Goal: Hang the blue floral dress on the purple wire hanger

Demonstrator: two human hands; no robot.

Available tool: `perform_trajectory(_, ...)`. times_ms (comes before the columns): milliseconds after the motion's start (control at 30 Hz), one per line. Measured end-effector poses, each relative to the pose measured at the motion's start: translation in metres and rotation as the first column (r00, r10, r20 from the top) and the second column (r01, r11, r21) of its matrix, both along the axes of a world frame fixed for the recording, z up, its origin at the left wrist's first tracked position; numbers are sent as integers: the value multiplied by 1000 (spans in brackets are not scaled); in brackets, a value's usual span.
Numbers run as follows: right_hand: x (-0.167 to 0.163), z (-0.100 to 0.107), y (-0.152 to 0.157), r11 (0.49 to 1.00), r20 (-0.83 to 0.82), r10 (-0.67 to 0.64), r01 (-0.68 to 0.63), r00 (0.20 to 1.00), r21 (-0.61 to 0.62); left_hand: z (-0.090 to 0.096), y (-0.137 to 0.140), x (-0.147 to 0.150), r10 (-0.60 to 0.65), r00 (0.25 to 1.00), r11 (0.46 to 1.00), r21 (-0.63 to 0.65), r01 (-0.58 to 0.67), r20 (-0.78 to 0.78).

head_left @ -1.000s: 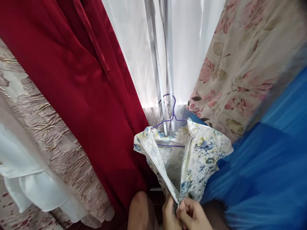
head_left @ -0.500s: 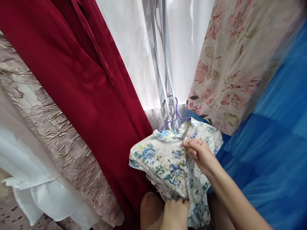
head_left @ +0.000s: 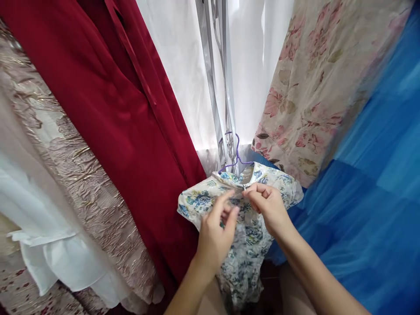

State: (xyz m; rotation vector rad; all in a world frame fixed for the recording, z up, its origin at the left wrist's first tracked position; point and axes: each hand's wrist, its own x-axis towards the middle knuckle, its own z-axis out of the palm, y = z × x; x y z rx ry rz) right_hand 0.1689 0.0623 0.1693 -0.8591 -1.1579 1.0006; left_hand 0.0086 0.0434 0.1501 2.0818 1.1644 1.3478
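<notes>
A white garment with blue and yellow flowers (head_left: 197,200) hangs from a purple hanger (head_left: 236,159). My right hand (head_left: 267,205) is closed in a pinch at the middle of its neckline, on what looks like a small zipper pull (head_left: 244,188). The garment's front edges meet below that point. Just to the left, my left hand (head_left: 216,229) hovers in front of the cloth with thumb and forefinger apart, holding nothing. Both hands partly cover the garment's front.
Behind the hanger stands a chrome metal rack (head_left: 211,83) before a white curtain (head_left: 173,52). A red dress (head_left: 108,100) and a textured pink fabric (head_left: 85,175) hang on the left. On the right hang a pink floral fabric (head_left: 302,100) and blue tulle (head_left: 361,205).
My right hand has moved up and slightly left to the neckline, and the front now meets there. My left hand has let go of the lower cloth and risen beside it.
</notes>
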Motion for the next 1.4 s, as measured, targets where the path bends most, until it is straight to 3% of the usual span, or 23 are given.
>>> perform_trajectory(100,1,4,1,1000,-25,22,-22,999,-16,34,20,8,5,994,996,92,5,-108)
perform_trajectory(167,3,6,6,996,-107,81,-83,991,-11,47,31,14,13,973,990,139,19,-229)
perform_trajectory(233,6,3,14,988,-207,148,-154,967,-11,57,38,15,39,966,979,205,15,-256)
perform_trajectory(333,6,-17,24,981,-289,162,-185,944,-54,71,44,7,155,986,943,306,-131,-55)
perform_trajectory(433,1,-38,23,985,-280,124,-152,952,-80,81,47,-5,230,966,920,297,-255,116)
perform_trajectory(533,-5,-42,17,983,-234,153,-172,960,-63,81,43,-7,166,986,956,245,-162,7)
perform_trajectory(733,-11,-8,20,973,23,176,-177,984,150,68,29,2,50,978,981,196,-9,-204)
perform_trajectory(833,-12,1,21,968,72,140,-152,987,201,66,28,3,56,971,976,219,-3,-234)
perform_trajectory(933,-14,-1,21,969,100,107,-126,989,211,63,31,6,92,986,966,251,-55,-137)
perform_trajectory(1067,-11,-18,28,980,236,21,-66,971,188,57,46,4,113,980,958,243,-151,163)
perform_trajectory(1133,-3,-30,30,985,340,5,-63,940,161,55,60,-10,153,910,944,215,-250,385)
perform_trajectory(1233,15,-48,25,987,412,57,-112,909,111,43,83,-47,202,653,921,85,-380,730)
perform_trajectory(1300,27,-58,16,988,444,96,-140,891,67,26,94,-70,238,498,929,-46,-367,834)
perform_trajectory(1400,36,-73,5,986,492,155,-166,857,-20,-13,101,-86,319,424,937,-216,-274,848)
